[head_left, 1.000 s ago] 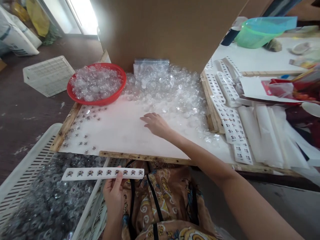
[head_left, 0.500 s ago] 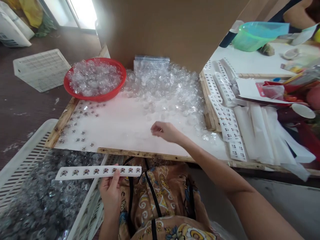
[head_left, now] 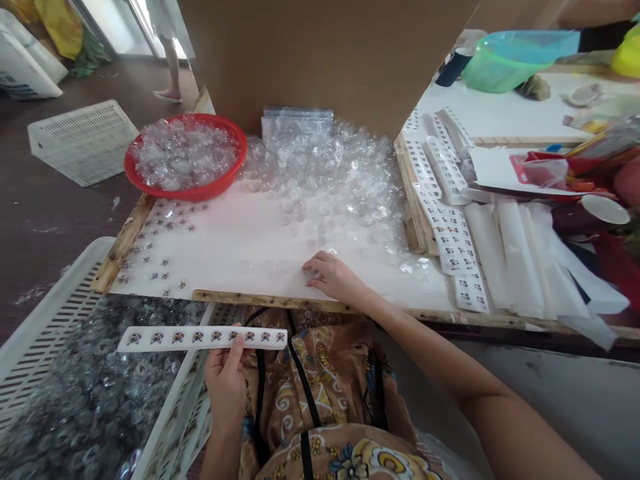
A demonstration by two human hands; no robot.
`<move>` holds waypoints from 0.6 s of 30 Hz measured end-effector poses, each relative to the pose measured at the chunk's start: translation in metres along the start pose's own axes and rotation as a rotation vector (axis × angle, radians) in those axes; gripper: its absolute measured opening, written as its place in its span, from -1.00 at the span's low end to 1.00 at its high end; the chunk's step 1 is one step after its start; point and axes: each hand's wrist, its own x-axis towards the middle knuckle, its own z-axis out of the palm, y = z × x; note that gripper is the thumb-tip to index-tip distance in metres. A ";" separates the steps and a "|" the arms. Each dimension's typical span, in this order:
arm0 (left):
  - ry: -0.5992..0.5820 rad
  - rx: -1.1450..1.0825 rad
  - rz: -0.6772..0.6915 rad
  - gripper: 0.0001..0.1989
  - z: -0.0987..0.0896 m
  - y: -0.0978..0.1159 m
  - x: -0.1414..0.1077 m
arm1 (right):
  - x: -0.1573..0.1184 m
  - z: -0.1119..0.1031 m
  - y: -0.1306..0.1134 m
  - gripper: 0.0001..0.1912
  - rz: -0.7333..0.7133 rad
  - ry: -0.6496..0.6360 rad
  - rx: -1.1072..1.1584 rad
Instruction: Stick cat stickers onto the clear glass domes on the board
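Note:
My left hand (head_left: 227, 363) pinches a white strip of stickers (head_left: 187, 338) between thumb and fingers, above the crate at the table's front edge. A row of small printed animal faces runs along the strip. Low over the white tabletop (head_left: 225, 233), my right hand (head_left: 333, 277) has its fingers bent around a small clear plastic disc (head_left: 311, 273), which is partly hidden and hard to make out. A few faint clear discs (head_left: 267, 266) lie in a row to its left. Small animal-face stickers (head_left: 155, 275) are scattered over the table's left end.
Clear plastic pieces (head_left: 345, 167) are heaped at the back, beside a red basin (head_left: 239, 167) full of them. A white crate (head_left: 95, 257) stands lower left. Wooden strips (head_left: 300, 305) edge the table. Sticker sheets (head_left: 453, 240) lie right. A person's leg (head_left: 173, 67) shows far back.
My right hand has come down slightly onto the tabletop and its fingers have spread a little. The sticker strip has shifted slightly right. A person's leg has appeared in the background.

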 end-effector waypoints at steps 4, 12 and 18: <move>0.008 0.038 -0.026 -0.54 -0.004 0.000 -0.004 | -0.007 -0.010 0.004 -0.76 0.065 -0.010 0.015; 0.022 0.031 -0.013 -0.54 -0.008 -0.009 -0.003 | -0.008 -0.004 -0.005 -0.60 0.003 -0.015 -0.203; 0.006 0.052 0.016 -0.57 -0.009 -0.009 -0.003 | 0.002 0.007 -0.005 -0.77 -0.042 -0.006 -0.108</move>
